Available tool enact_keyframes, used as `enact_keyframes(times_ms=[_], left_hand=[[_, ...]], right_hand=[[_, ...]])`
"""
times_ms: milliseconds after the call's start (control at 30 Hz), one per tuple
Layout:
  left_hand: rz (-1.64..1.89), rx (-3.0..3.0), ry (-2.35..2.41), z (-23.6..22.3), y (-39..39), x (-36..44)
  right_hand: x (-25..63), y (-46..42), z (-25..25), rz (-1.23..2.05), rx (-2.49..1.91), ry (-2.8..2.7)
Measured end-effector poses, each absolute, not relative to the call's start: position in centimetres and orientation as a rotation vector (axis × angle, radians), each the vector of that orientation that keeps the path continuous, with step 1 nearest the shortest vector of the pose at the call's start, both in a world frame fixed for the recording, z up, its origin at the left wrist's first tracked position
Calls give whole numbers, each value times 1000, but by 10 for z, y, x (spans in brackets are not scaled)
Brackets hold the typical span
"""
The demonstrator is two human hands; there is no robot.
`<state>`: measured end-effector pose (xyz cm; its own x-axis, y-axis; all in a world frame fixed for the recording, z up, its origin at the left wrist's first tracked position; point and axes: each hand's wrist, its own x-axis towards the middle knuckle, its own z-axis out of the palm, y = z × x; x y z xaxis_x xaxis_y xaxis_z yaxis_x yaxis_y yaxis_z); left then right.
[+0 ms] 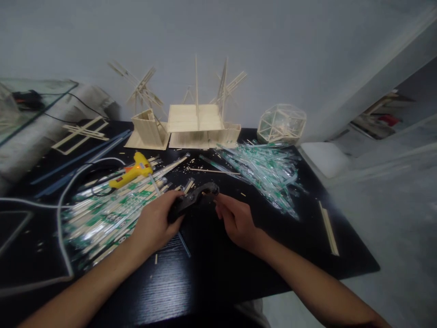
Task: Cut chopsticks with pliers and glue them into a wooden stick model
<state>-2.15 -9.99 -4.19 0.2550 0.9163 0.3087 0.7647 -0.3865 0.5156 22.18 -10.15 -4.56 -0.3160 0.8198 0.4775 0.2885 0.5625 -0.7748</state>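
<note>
Black hand tool (pixel 191 200) sat in the left hand (pixel 155 221), above the dark table (pixel 211 282), its handle wrapped by curled fingers and thumb. The right hand (pixel 239 223) was just beside its far end, fingers bent inward; whether they pinched anything, I could not tell. Left of the tool, a yellow glue gun (pixel 133 173) lay by packets of wooden sticks (pixel 118 218), and behind stood a wooden model (pixel 186 117)
</note>
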Motion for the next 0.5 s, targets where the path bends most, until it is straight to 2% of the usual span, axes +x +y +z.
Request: enact_keyframes(times_ms=[500], left_hand=[[746,2163,1590,-36,-102,-18]], right_hand=[[221,-100,-34,642,-839,-1876]])
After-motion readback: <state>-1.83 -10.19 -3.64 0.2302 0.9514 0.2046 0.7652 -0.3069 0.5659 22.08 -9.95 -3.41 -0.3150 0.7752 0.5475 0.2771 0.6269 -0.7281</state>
